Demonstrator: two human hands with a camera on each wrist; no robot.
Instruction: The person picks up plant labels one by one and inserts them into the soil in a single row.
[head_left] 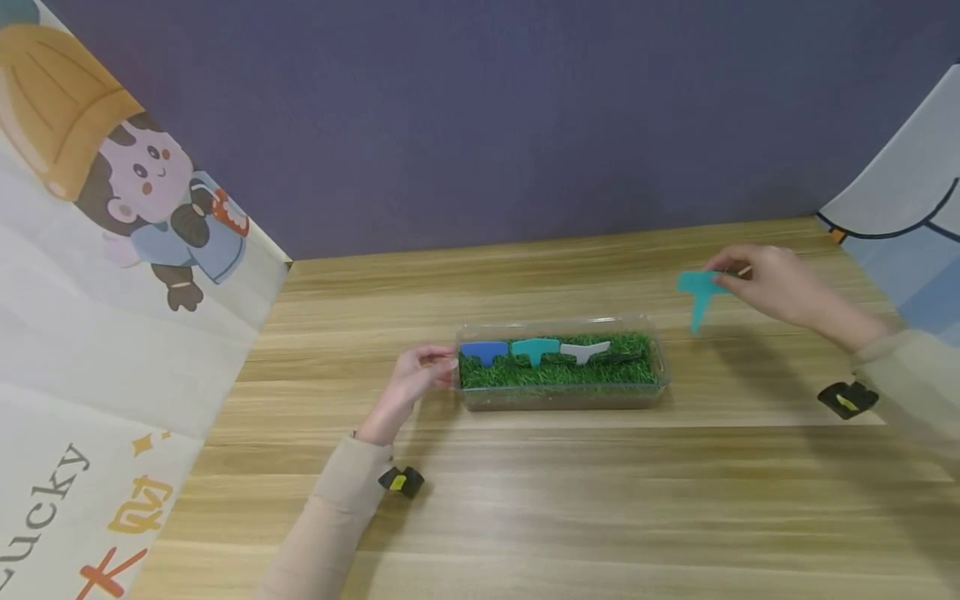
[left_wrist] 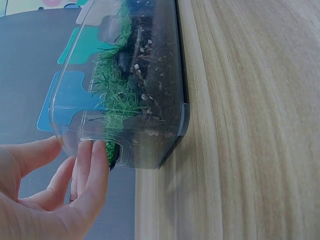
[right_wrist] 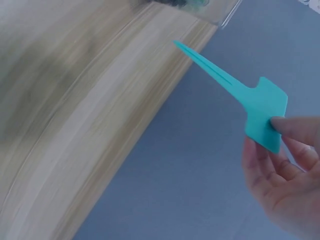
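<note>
My right hand point(head_left: 783, 283) pinches a teal T-shaped plant label point(right_wrist: 262, 107) between thumb and fingers, above the table to the right of a clear plastic planter box point(head_left: 562, 398). The label's pointed stem hangs down in the head view. My left hand point(head_left: 412, 379) holds the box's left end, thumb by the rim and fingertips point(left_wrist: 100, 150) at the slot in the end wall. Green artificial grass point(head_left: 555, 377) fills the box over dark soil point(left_wrist: 155, 85). A blue label point(head_left: 484, 351), a teal label point(head_left: 536, 348) and a light grey label point(head_left: 584, 350) stand in a row there.
The box stands on a wood-grain table point(head_left: 525, 500). A dark blue-grey panel point(head_left: 525, 125) rises behind it. Printed cartoon sheets flank the table at left point(head_left: 112, 333) and right point(head_left: 900, 175). A small dark device sits on each wrist.
</note>
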